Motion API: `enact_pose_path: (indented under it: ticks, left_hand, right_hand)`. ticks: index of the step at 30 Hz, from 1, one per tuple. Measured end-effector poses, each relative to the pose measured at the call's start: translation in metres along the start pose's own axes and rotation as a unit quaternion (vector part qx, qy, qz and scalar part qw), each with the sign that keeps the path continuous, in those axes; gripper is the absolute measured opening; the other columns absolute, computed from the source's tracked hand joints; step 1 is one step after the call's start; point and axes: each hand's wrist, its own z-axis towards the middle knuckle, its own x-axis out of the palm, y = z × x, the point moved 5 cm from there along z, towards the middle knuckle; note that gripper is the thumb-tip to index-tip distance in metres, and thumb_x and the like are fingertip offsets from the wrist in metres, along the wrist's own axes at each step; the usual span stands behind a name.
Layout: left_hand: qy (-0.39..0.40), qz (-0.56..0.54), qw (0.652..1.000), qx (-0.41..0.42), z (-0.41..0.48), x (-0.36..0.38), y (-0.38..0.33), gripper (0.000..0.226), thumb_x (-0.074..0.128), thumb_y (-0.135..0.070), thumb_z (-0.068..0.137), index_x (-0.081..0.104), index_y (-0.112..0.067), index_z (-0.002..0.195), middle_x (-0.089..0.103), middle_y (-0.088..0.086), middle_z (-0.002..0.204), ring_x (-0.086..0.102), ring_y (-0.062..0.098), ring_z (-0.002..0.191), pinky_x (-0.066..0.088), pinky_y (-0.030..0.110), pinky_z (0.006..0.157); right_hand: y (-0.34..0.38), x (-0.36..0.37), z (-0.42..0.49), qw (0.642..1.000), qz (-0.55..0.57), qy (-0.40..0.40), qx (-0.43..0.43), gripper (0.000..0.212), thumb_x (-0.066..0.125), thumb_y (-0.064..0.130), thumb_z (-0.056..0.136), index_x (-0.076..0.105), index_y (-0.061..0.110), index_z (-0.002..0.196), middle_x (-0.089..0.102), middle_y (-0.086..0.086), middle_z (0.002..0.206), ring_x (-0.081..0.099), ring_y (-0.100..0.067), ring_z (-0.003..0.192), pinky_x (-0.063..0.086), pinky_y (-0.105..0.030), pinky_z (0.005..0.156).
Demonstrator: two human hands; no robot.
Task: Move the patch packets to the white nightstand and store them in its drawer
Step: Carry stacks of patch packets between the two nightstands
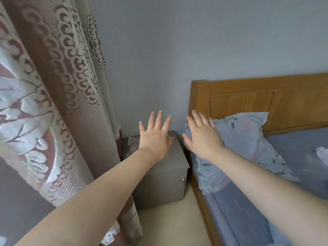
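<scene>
My left hand (155, 134) is stretched out, fingers spread, holding nothing, above the top of a grey nightstand (163, 178) that stands between the curtain and the bed. My right hand (201, 134) is also open with fingers apart, held over the gap between the nightstand and the pillow (248, 139). The nightstand front shows a small metal handle (183, 179) and is closed. A patterned flat thing (132, 141) lies at the back left of the nightstand top, partly hidden by my left arm; I cannot tell what it is. No white nightstand is in view.
A heavy patterned curtain (53, 103) hangs at the left, touching the nightstand's side. A wooden bed with headboard (266, 96) and blue sheet (292, 166) fills the right. A crumpled white item (322, 153) lies on the sheet at the right edge. Beige floor (168, 224) runs between them.
</scene>
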Motion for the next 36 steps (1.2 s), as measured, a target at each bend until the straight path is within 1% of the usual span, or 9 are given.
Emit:
enact_pose_path:
  ticks: [4, 9, 16, 20, 23, 26, 30, 34, 36]
  left_hand:
    - [0.046, -0.037, 0.997, -0.039, 0.083, 0.069, 0.025, 0.068, 0.03, -0.046, 0.1, -0.013, -0.031, 0.151, -0.017, 0.005, 0.16, -0.014, 0.03, 0.146, 0.007, 0.06, 0.114]
    - [0.103, -0.041, 0.99, -0.087, 0.196, 0.16, 0.056, 0.068, 0.03, -0.042, 0.101, -0.015, -0.029, 0.151, -0.019, 0.007, 0.159, -0.016, 0.031, 0.146, 0.004, 0.06, 0.114]
    - [0.176, -0.081, 0.967, -0.164, 0.3, 0.269, 0.105, 0.07, 0.034, -0.043, 0.1, -0.011, -0.028, 0.152, -0.016, 0.005, 0.16, -0.013, 0.028, 0.147, 0.006, 0.058, 0.116]
    - [0.21, -0.118, 0.947, -0.214, 0.304, 0.33, 0.134, 0.068, 0.034, -0.045, 0.099, -0.005, -0.028, 0.153, -0.01, 0.006, 0.161, -0.01, 0.029, 0.147, 0.004, 0.055, 0.116]
    - [0.236, -0.121, 0.936, -0.233, 0.295, 0.377, 0.156, 0.069, 0.036, -0.045, 0.099, -0.002, -0.027, 0.153, -0.007, 0.007, 0.161, -0.009, 0.029, 0.147, 0.004, 0.055, 0.115]
    - [0.283, -0.148, 0.908, -0.271, 0.279, 0.43, 0.178, 0.069, 0.036, -0.042, 0.099, -0.004, -0.029, 0.153, -0.011, 0.005, 0.161, -0.012, 0.027, 0.147, 0.002, 0.055, 0.115]
    - [0.354, -0.17, 0.867, -0.308, 0.248, 0.495, 0.195, 0.068, 0.036, -0.04, 0.1, -0.006, -0.031, 0.153, -0.014, 0.004, 0.16, -0.011, 0.029, 0.147, 0.002, 0.052, 0.116]
    - [0.37, -0.187, 0.845, -0.339, 0.219, 0.553, 0.208, 0.069, 0.04, -0.04, 0.099, -0.002, -0.028, 0.153, -0.01, 0.005, 0.161, -0.012, 0.028, 0.147, 0.011, 0.053, 0.117]
    - [0.361, -0.192, 0.836, -0.365, 0.211, 0.575, 0.215, 0.069, 0.041, -0.038, 0.098, 0.002, -0.025, 0.153, -0.007, 0.005, 0.161, -0.009, 0.027, 0.147, 0.013, 0.052, 0.117]
  right_hand:
    - [-0.019, 0.069, 0.086, 1.0, 0.011, 0.024, -0.008, 0.062, 0.032, 0.045, 0.098, 0.02, 0.013, 0.149, 0.012, -0.01, 0.159, 0.012, -0.026, 0.145, 0.015, -0.046, 0.117]
    - [-0.041, 0.161, 0.213, 0.997, 0.025, 0.055, -0.044, 0.062, 0.035, 0.042, 0.098, 0.018, 0.013, 0.15, 0.011, -0.01, 0.159, 0.012, -0.026, 0.145, 0.014, -0.044, 0.115]
    - [-0.036, 0.295, 0.342, 0.979, 0.028, 0.167, -0.111, 0.062, 0.031, 0.042, 0.099, 0.014, 0.01, 0.15, 0.006, -0.013, 0.159, 0.011, -0.028, 0.145, 0.017, -0.045, 0.115]
    - [-0.019, 0.364, 0.372, 0.965, 0.036, 0.225, -0.133, 0.061, 0.033, 0.042, 0.099, 0.018, 0.009, 0.148, 0.01, -0.014, 0.158, 0.015, -0.029, 0.145, 0.02, -0.043, 0.115]
    - [-0.001, 0.416, 0.377, 0.95, 0.037, 0.266, -0.161, 0.062, 0.032, 0.044, 0.099, 0.017, 0.01, 0.149, 0.01, -0.014, 0.158, 0.014, -0.03, 0.145, 0.018, -0.043, 0.117]
    - [0.017, 0.465, 0.374, 0.932, 0.046, 0.318, -0.166, 0.063, 0.03, 0.044, 0.1, 0.014, 0.01, 0.15, 0.006, -0.013, 0.159, 0.011, -0.029, 0.146, 0.017, -0.044, 0.117]
    - [0.041, 0.527, 0.36, 0.91, 0.085, 0.383, -0.134, 0.062, 0.035, 0.043, 0.099, 0.017, 0.011, 0.15, 0.009, -0.012, 0.159, 0.013, -0.028, 0.146, 0.018, -0.044, 0.117]
    - [0.062, 0.586, 0.348, 0.891, 0.131, 0.43, -0.071, 0.06, 0.042, 0.043, 0.096, 0.03, 0.009, 0.144, 0.029, -0.011, 0.152, 0.028, -0.028, 0.139, 0.032, -0.041, 0.11]
    - [0.069, 0.608, 0.35, 0.899, 0.163, 0.405, -0.024, 0.053, 0.046, 0.042, 0.095, 0.04, 0.008, 0.136, 0.043, -0.01, 0.139, 0.04, -0.027, 0.128, 0.039, -0.04, 0.102]
